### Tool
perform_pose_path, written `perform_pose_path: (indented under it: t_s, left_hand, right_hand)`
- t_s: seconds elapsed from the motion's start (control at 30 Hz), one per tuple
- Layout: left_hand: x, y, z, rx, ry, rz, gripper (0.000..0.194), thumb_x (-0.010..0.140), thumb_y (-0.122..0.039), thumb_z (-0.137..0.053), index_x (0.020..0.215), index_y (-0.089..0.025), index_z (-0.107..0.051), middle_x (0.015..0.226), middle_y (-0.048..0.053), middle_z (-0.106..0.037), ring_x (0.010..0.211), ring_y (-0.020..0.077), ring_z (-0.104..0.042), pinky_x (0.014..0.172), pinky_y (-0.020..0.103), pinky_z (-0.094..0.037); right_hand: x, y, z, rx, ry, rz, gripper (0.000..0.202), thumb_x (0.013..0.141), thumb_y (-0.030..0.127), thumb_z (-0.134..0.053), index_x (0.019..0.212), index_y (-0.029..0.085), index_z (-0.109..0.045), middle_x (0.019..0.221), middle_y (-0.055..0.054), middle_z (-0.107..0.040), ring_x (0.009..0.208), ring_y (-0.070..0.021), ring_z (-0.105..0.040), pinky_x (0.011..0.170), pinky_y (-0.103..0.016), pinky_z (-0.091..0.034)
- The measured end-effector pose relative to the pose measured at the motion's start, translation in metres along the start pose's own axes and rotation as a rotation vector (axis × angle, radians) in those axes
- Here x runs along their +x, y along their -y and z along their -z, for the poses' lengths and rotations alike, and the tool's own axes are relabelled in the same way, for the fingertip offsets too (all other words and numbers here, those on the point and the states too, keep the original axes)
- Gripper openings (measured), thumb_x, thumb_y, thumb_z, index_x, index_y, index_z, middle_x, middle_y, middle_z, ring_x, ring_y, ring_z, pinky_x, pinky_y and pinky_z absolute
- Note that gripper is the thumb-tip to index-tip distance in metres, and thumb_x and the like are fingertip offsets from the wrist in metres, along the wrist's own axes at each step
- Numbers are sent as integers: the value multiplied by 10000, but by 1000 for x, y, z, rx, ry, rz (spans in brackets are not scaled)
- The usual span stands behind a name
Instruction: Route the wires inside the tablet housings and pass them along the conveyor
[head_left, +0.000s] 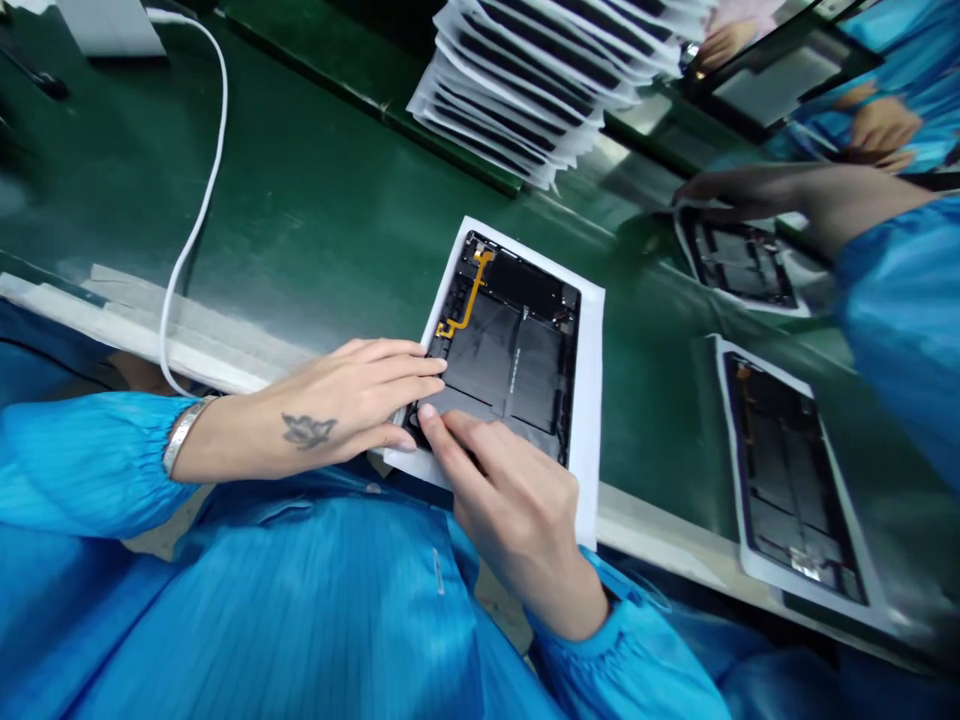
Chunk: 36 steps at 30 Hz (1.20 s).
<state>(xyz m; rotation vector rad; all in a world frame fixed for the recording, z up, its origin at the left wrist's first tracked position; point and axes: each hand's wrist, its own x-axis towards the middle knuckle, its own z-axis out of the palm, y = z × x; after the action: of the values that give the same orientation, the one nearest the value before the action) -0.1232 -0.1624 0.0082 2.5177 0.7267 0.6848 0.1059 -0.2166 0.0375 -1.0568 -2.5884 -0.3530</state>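
Note:
An opened tablet (502,350) with dark battery cells and an orange flex cable (472,300) lies on a white sheet (589,400) at the table's front edge. My left hand (337,405) rests flat with extended fingers, its fingertips on the tablet's left edge. My right hand (514,495) is over the tablet's lower part, fingers curled and pressed together at the lower left corner. Whatever its fingertips may hold there is too small or hidden to name.
Stacked devices in white sheets (540,80) stand at the back. Another opened tablet (795,470) lies at right. Behind it, a person's hand touches a third one (742,265). A white cable (217,160) crosses the green table (315,200) at left.

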Motion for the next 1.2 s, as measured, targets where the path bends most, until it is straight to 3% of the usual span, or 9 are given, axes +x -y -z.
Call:
perform_pose_path:
  t_s: [0.13, 0.33, 0.5, 0.7, 0.83, 0.93, 1.0, 1.1, 1.2]
  left_hand:
    - [-1, 0, 0, -9, -4, 3, 480, 1034, -390, -535, 1460, -173, -494, 1547, 108, -498, 1484, 268, -389, 1209, 480, -378]
    - [-3, 10, -6, 35, -7, -30, 527, 1028, -422, -540, 1484, -168, -466, 1555, 109, -486, 1475, 265, -391, 1183, 462, -413]
    - [-4, 14, -8, 30, -13, -48, 514, 1033, -397, -530, 1493, -181, -454, 1555, 116, -484, 1482, 275, -384, 1178, 483, -415]
    - [-4, 12, -5, 86, 21, -45, 580, 1036, -416, -517, 1539, -160, -381, 1564, 124, -469, 1485, 267, -373, 1175, 478, -427]
    - [-8, 4, 3, 168, -23, -11, 606, 1021, -418, -545, 1537, -141, -387, 1566, 173, -448, 1470, 305, -399, 1158, 507, -443]
    - [-14, -2, 8, 217, -95, -52, 456, 1044, -280, -502, 1476, -141, -467, 1483, 160, -545, 1394, 282, -499, 1114, 470, -492]
    - [-15, -5, 9, 272, -120, -128, 367, 1041, -168, -465, 1399, -126, -538, 1402, 147, -617, 1326, 265, -569, 1066, 430, -532]
    - [-15, -6, 7, 368, -124, -259, 317, 1025, -90, -455, 1313, -76, -586, 1328, 154, -669, 1254, 276, -628, 996, 407, -576]
    - [-13, -6, 6, 414, -136, -325, 297, 1014, -71, -476, 1284, -36, -595, 1305, 177, -680, 1217, 300, -654, 965, 426, -596]
  right_hand:
    - [13, 0, 12, -147, 63, 128, 246, 1004, 79, -493, 1134, 81, -702, 939, -56, -756, 632, -134, -530, 540, -320, -378]
    - [23, -6, 19, -171, 105, 260, 208, 983, 109, -527, 1062, 79, -717, 825, -47, -687, 669, -158, -577, 525, -327, -418]
    - [24, 2, 20, -246, 137, 268, 193, 967, 106, -522, 969, 92, -715, 871, -88, -682, 623, -176, -556, 487, -358, -376]
    - [18, -7, 12, -125, 132, 231, 236, 1003, 107, -474, 1060, 90, -702, 871, -72, -695, 676, -171, -581, 508, -338, -380]
    - [4, -17, 10, 18, -50, 15, 280, 1030, 148, -460, 1230, 122, -654, 991, -90, -727, 802, -191, -625, 616, -326, -433]
    - [-7, -9, 13, 256, -316, -310, 308, 992, 202, -594, 1295, 235, -639, 863, -28, -694, 696, -164, -585, 612, -312, -430]
    - [-12, 0, 13, 467, -458, -456, 250, 1022, 263, -554, 1235, 279, -683, 791, -3, -659, 650, -148, -558, 615, -308, -438]
    - [-19, 12, 8, 581, -469, -492, 430, 1078, 435, -357, 1115, 264, -750, 848, -50, -655, 799, -189, -601, 721, -356, -478]
    - [-26, 18, -5, 583, -469, -374, 455, 1063, 474, -375, 1119, 207, -739, 844, -69, -655, 796, -201, -602, 706, -369, -494]
